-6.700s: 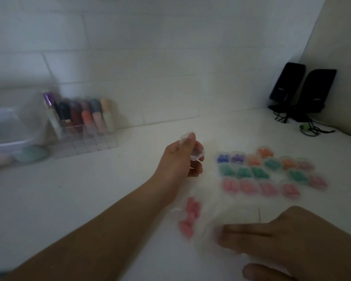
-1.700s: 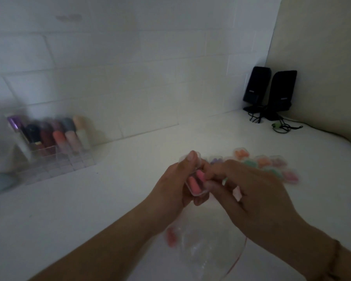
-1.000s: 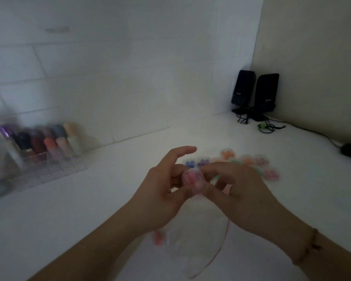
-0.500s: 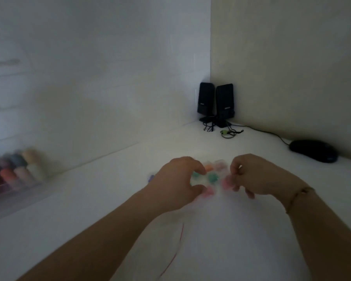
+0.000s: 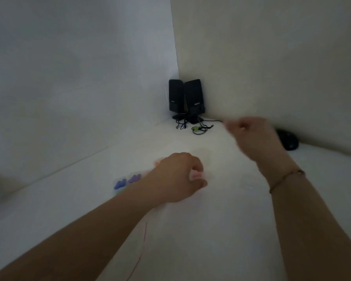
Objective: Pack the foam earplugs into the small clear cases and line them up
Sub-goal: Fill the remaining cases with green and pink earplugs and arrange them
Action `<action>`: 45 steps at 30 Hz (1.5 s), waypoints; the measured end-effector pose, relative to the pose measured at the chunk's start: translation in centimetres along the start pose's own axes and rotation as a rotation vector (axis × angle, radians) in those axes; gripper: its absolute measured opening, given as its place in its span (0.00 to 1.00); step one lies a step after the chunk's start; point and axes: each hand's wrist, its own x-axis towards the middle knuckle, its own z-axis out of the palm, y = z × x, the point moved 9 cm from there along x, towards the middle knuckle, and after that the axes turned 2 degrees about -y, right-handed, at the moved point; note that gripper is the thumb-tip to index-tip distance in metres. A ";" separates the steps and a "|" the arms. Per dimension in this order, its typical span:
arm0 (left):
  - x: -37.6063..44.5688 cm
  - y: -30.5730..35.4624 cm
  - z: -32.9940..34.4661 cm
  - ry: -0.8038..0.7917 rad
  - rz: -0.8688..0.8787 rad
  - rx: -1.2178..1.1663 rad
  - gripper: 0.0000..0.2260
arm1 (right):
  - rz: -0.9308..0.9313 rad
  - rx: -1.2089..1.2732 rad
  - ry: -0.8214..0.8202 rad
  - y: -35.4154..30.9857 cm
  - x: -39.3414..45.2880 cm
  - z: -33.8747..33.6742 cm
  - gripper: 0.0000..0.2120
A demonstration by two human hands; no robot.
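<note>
Fingers of the left hand [image 5: 176,177] are curled over a pink case [image 5: 197,175] at frame centre, seemingly to seat it in the row beside the blue case [image 5: 120,183]. The right hand [image 5: 251,134], blurred upper right, is loosely curled; its hold cannot be told.

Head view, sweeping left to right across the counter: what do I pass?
blue earplug case → purple earplug case → left hand holding a pink earplug case → black speakers at the far corner → right hand, raised and blurred → black mouse.
</note>
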 end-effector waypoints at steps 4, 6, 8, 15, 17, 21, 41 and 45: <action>3.2 3.6 2.2 -0.076 0.145 -0.030 0.20 | 0.299 1.048 0.250 4.8 0.2 -4.8 0.17; 4.5 5.0 3.4 -0.119 0.187 -0.020 0.23 | 0.349 1.271 0.260 6.2 0.2 -5.0 0.18; 5.4 6.1 4.3 -0.157 0.217 -0.025 0.26 | 0.394 1.353 0.294 7.4 0.1 -4.9 0.18; 6.7 8.4 6.1 -0.195 0.302 0.073 0.19 | 0.461 1.351 0.320 8.3 0.1 -4.3 0.17; 6.6 8.5 5.5 -0.160 0.296 0.024 0.18 | 0.440 1.287 0.337 8.0 0.2 -4.4 0.16; 6.0 6.1 1.4 -0.010 0.144 -0.313 0.14 | 0.131 0.875 0.309 4.4 1.1 -4.2 0.09; -13.2 -7.6 -4.1 -0.023 -0.061 -1.147 0.25 | -0.945 0.144 -0.284 -13.5 -14.9 11.9 0.02; -15.0 -8.6 -3.2 -0.004 -0.087 -1.167 0.27 | -1.027 0.074 -0.307 -14.2 -16.5 13.4 0.04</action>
